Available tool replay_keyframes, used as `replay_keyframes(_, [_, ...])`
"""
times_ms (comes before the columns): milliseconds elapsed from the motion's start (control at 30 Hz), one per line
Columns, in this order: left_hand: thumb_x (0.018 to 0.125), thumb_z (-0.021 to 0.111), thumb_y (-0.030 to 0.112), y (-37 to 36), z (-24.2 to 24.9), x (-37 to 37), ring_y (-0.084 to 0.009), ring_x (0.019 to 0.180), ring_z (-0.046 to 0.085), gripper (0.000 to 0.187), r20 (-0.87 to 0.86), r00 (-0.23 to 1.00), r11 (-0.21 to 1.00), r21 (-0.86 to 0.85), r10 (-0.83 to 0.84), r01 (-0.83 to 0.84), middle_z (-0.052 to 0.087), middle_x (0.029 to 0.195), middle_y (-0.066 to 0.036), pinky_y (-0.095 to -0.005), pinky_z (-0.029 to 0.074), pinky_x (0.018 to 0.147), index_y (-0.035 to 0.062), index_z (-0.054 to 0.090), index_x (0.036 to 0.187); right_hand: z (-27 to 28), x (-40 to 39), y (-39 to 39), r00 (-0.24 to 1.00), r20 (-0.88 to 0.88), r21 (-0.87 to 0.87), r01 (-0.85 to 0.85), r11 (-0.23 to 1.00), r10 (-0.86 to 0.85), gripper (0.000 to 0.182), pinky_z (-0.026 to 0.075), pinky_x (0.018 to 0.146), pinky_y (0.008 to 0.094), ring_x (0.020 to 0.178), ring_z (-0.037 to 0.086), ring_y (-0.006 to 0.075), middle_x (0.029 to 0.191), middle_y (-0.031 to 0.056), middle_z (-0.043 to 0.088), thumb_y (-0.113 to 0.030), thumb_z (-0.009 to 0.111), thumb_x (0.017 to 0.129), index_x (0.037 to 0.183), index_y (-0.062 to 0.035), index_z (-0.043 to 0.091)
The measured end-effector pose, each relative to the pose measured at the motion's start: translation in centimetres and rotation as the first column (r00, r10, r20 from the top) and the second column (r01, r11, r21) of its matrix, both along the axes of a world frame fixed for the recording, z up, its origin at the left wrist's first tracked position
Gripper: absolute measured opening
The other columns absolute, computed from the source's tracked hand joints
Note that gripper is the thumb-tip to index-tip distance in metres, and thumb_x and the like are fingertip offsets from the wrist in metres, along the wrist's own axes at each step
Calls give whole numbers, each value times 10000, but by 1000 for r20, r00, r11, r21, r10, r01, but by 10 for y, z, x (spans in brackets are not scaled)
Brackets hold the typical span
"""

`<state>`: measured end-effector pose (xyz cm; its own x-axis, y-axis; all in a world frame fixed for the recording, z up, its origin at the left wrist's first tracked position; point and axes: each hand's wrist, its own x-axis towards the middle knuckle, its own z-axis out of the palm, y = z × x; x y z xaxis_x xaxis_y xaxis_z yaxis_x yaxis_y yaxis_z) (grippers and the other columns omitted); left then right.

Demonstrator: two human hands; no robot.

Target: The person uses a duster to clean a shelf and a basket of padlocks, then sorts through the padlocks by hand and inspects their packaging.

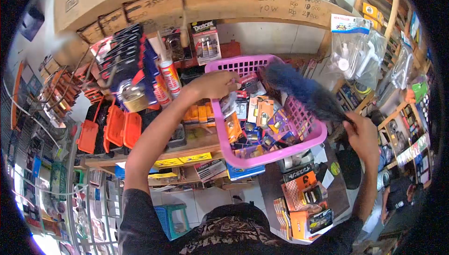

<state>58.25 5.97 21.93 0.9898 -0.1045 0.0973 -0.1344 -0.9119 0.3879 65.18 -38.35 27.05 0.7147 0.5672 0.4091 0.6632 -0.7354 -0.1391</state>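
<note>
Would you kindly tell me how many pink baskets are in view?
1: the pink basket sits near the centre, with the left hand at its rim and the dark duster in the right hand reaching across its far side. Others may be hidden.

A long wooden beam (234, 2) with handwritten prices crosses the top of the view, and below it shows a stretch of pale wall (280, 42). A wooden shelf (201, 139) runs beneath, over a floor (213, 201) of light tiles where a teal stool (174, 222) stands. Metal racks (77, 208) line the left side, wooden shelving (392, 118) the right, with a dark tabletop (340, 199) near it. Strong white light (43, 244) glares at the lower left
</note>
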Motion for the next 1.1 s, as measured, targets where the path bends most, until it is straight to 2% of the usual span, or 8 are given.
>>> replay_keyframes(133, [866,599,241,6,-21,62,-385,1016,608,361,51,995,964,256,-91,75,638,1061,-227,-481,481,873,24,601,1155,10,0,-43,986,-115,60,128,990,-121,239,463,634,401,666,596,364,806,210,636,-120,650,849,1065,-18,644])
replay_keyframes(267, [798,644,208,-12,-25,90,-403,1033,598,380,-142,983,924,346,-119,161,629,1057,-233,-491,483,869,38,616,1137,-26,26,-88,998,-57,147,41,988,-33,247,454,629,383,637,583,300,817,194,654,-108,641,861,1079,8,635])
replay_keyframes(333, [769,674,213,-16,-37,97,-404,1049,584,450,-112,977,922,329,-179,207,613,1070,-233,-486,474,902,51,594,1182,-38,30,-96,978,-207,343,111,933,-40,192,404,592,281,647,503,116,714,53,588,-82,602,898,1050,34,617])
replay_keyframes(533, [753,685,182,-32,-48,123,-404,1130,532,592,18,993,950,294,-115,105,556,1158,-239,-483,444,960,23,476,1284,-58,45,-112,959,-282,297,102,949,-15,213,392,612,238,686,480,79,778,21,576,-48,594,891,1086,32,623])
replay_keyframes(867, [839,579,147,-22,-42,154,-402,945,641,353,28,997,954,293,-76,65,661,987,-196,-513,499,775,63,512,1175,-75,56,-117,925,-376,253,163,954,-58,299,399,617,251,680,490,100,770,8,577,-79,610,883,1157,40,618])
replay_keyframes(967, [843,607,157,-24,-37,158,-411,935,642,435,17,1000,932,364,-2,-5,663,973,-214,-504,506,759,8,455,1222,-81,59,-120,903,-428,278,164,947,-31,300,414,638,257,709,501,106,825,29,591,-100,617,894,1164,30,616])
replay_keyframes(1033, [845,621,162,-20,-42,161,-415,930,643,481,16,999,917,397,34,-38,665,967,-224,-499,509,751,-20,427,1246,-89,58,-123,930,-360,332,197,923,-70,302,477,806,357,867,620,262,956,171,665,-175,642,895,1113,34,627])
replay_keyframes(1100, [855,659,298,-7,-58,163,-419,1021,617,601,-9,996,953,293,86,-79,641,1085,-252,-493,491,855,-38,394,1277,-78,55,-116,909,-414,316,190,929,-45,302,475,815,355,881,619,265,960,168,662,-181,639,900,1113,33,627])
